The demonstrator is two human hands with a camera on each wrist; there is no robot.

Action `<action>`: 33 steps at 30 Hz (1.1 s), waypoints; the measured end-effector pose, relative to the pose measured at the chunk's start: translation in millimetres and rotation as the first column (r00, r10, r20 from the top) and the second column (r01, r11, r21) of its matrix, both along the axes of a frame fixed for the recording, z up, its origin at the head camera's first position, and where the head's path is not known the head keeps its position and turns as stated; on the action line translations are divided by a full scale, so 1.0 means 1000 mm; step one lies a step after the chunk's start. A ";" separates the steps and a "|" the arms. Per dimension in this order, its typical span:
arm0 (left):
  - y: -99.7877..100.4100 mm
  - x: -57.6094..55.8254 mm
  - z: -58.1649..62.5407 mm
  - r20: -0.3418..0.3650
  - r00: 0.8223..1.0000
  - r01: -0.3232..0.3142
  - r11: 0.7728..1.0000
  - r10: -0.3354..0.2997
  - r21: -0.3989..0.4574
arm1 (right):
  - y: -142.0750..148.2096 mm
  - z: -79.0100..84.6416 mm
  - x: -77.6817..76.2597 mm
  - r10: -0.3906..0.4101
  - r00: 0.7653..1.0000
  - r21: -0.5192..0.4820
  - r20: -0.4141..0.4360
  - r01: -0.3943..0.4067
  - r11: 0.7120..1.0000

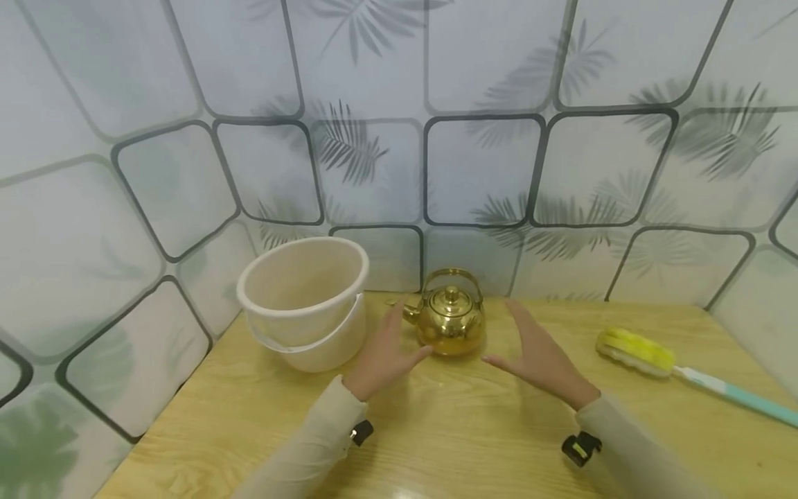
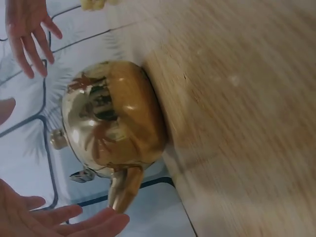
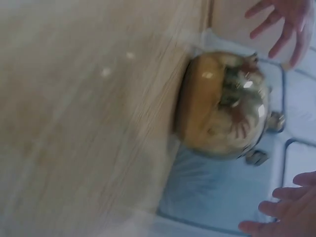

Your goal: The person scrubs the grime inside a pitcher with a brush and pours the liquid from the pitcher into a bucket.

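A shiny gold teapot (image 1: 451, 322) with a lid knob, a raised top handle and a spout on its left stands upright on the wooden table. My left hand (image 1: 386, 353) is beside the spout, thumb pointing inward and fingers extended; in the left wrist view its fingertips overlap the spout (image 2: 124, 190). On the teapot's other side, my right hand (image 1: 539, 357) is held apart from it with straight, spread fingers. Both palms face the teapot (image 3: 222, 103), and neither hand holds anything.
A white bucket (image 1: 305, 305) with its handle hanging down stands left of my left hand. At the right lies a brush with a yellow fluffy head (image 1: 636, 350) and a white and teal handle (image 1: 742, 395). A patterned wall (image 1: 480, 170) rises behind the table (image 1: 461, 430).
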State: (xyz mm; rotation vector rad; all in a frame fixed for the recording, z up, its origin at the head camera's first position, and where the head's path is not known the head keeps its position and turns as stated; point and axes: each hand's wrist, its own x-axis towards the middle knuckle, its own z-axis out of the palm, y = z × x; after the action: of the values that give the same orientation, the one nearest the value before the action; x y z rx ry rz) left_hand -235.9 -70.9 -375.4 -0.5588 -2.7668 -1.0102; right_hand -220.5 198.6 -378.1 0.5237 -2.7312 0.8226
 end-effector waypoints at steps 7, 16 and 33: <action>0.006 -0.031 -0.007 0.052 0.997 0.052 0.998 -0.049 -0.047 | 0.013 -0.013 -0.061 0.072 0.982 -0.055 0.174 -0.063 0.997; 0.017 -0.052 -0.015 0.149 0.988 0.054 0.995 -0.041 -0.081 | 0.009 -0.036 -0.097 0.303 0.918 -0.158 0.257 -0.270 0.950; 0.026 -0.067 -0.022 0.067 0.986 0.152 0.988 -0.152 0.001 | -0.004 -0.030 -0.100 0.324 0.913 -0.196 0.249 -0.280 0.940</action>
State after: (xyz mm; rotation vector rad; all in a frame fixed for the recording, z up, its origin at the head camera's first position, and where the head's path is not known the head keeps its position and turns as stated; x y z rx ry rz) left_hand -302.9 -44.9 -397.2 -0.7604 -2.8210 -1.0730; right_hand -320.1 194.9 -407.7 0.8750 -2.8383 1.2645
